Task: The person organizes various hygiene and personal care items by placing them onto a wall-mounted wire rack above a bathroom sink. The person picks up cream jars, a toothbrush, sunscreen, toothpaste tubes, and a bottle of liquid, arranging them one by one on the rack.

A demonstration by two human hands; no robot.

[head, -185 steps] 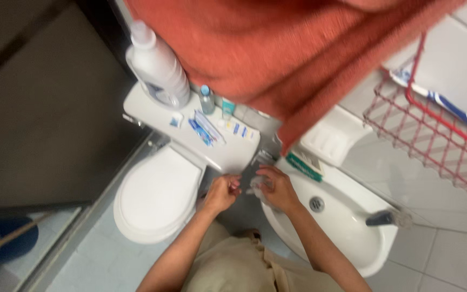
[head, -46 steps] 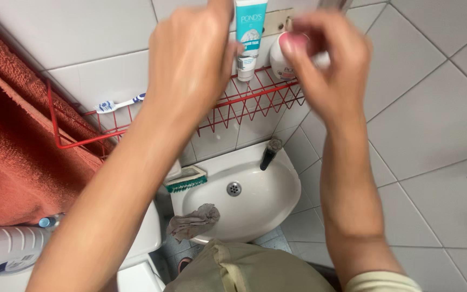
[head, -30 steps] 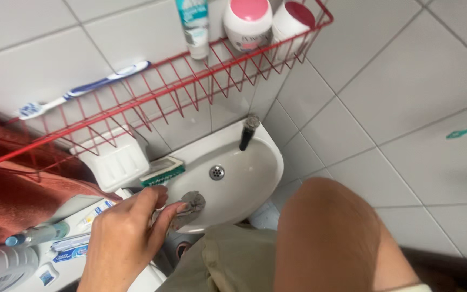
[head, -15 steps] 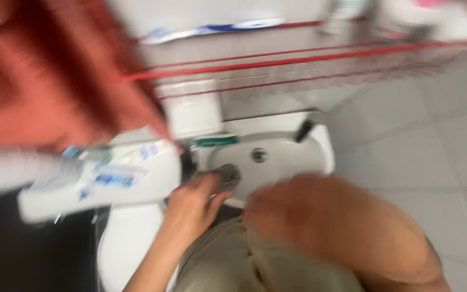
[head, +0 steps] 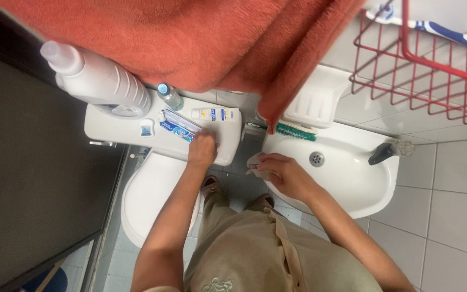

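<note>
Below a hanging red towel, the left hand rests fingers-down on the toilet tank lid, touching a blue toothpaste tube lying near the lid's front edge; whether it grips the tube cannot be told. Right of the tank, across a narrow gap, the right hand is closed around a crumpled grey cloth at the near-left rim of the white sink. A large white bottle crowds the lid's left end; a green-bristled brush lies along the sink's back edge.
</note>
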